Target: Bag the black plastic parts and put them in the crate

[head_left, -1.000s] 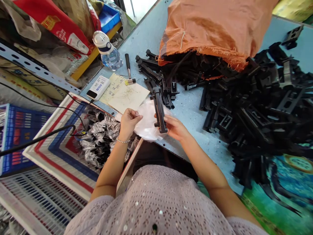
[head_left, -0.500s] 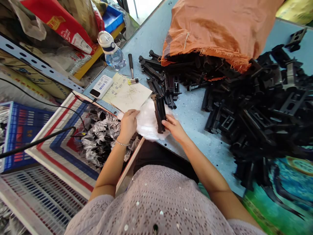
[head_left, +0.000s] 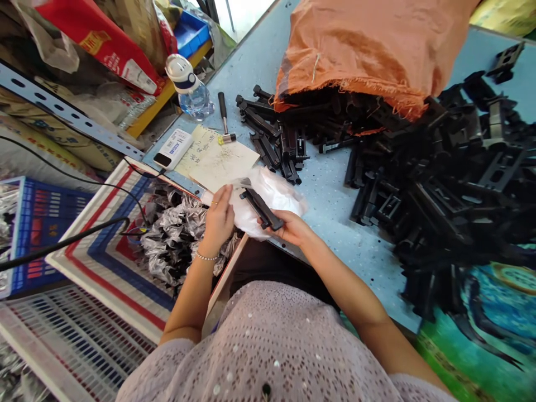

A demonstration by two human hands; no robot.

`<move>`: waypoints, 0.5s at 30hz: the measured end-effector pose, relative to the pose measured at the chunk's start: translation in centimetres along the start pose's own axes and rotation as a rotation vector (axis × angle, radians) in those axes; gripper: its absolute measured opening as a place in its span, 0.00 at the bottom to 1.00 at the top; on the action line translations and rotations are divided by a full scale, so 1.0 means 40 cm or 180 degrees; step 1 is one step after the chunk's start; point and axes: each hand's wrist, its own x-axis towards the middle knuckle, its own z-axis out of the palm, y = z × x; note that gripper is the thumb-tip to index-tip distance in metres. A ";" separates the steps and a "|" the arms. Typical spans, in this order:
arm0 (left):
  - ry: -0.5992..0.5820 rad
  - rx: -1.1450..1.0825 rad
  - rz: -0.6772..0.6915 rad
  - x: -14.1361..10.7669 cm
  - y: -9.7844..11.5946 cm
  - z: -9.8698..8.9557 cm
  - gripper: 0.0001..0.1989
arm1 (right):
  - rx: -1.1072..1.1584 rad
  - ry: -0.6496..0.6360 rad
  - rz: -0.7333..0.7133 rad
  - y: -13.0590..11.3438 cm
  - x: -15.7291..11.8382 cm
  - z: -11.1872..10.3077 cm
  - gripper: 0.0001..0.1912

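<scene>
Between my hands is a long black plastic part [head_left: 262,208] with a channelled body, tilted so its far end points up and left. My right hand [head_left: 290,226] is closed around its near end. The far end reaches over a stack of thin clear plastic bags [head_left: 282,192] lying on the table. My left hand [head_left: 220,218] has its fingers together at the left side of the bags, pinching the film near the part's far end. Its fingertips are partly hidden by the film.
A large heap of similar black parts [head_left: 435,184] covers the right, spilling from an orange woven sack [head_left: 368,50]. Beyond the bags are a paper sheet [head_left: 221,164], hammer [head_left: 224,111], white device [head_left: 173,149] and water bottle [head_left: 195,97]. A crate [head_left: 104,251] of bagged parts stands at left.
My right hand has tipped the black part from nearly upright to slanting left, toward my left hand. The bag film has lifted and shifted around the part's far end.
</scene>
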 end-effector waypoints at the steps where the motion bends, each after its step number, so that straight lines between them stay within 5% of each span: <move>1: -0.0140 0.0068 0.0275 -0.008 0.014 0.012 0.29 | -0.0203 0.0117 -0.0242 0.007 -0.003 0.004 0.10; 4: -0.0453 0.0031 0.1031 -0.030 0.052 0.044 0.33 | -0.0289 0.0167 -0.0688 0.014 -0.023 0.008 0.16; 10: -0.0056 -0.0156 0.0868 -0.052 0.066 0.052 0.34 | 0.0645 -0.0013 -0.0395 -0.006 -0.062 -0.011 0.13; 12: -0.0143 -0.0389 0.1069 -0.063 0.080 0.056 0.35 | 0.0373 0.0151 -0.0517 0.001 -0.064 -0.009 0.15; 15: -0.0425 -0.0766 0.1292 -0.073 0.115 0.068 0.36 | -0.0722 0.0771 -0.1318 0.028 -0.066 0.006 0.25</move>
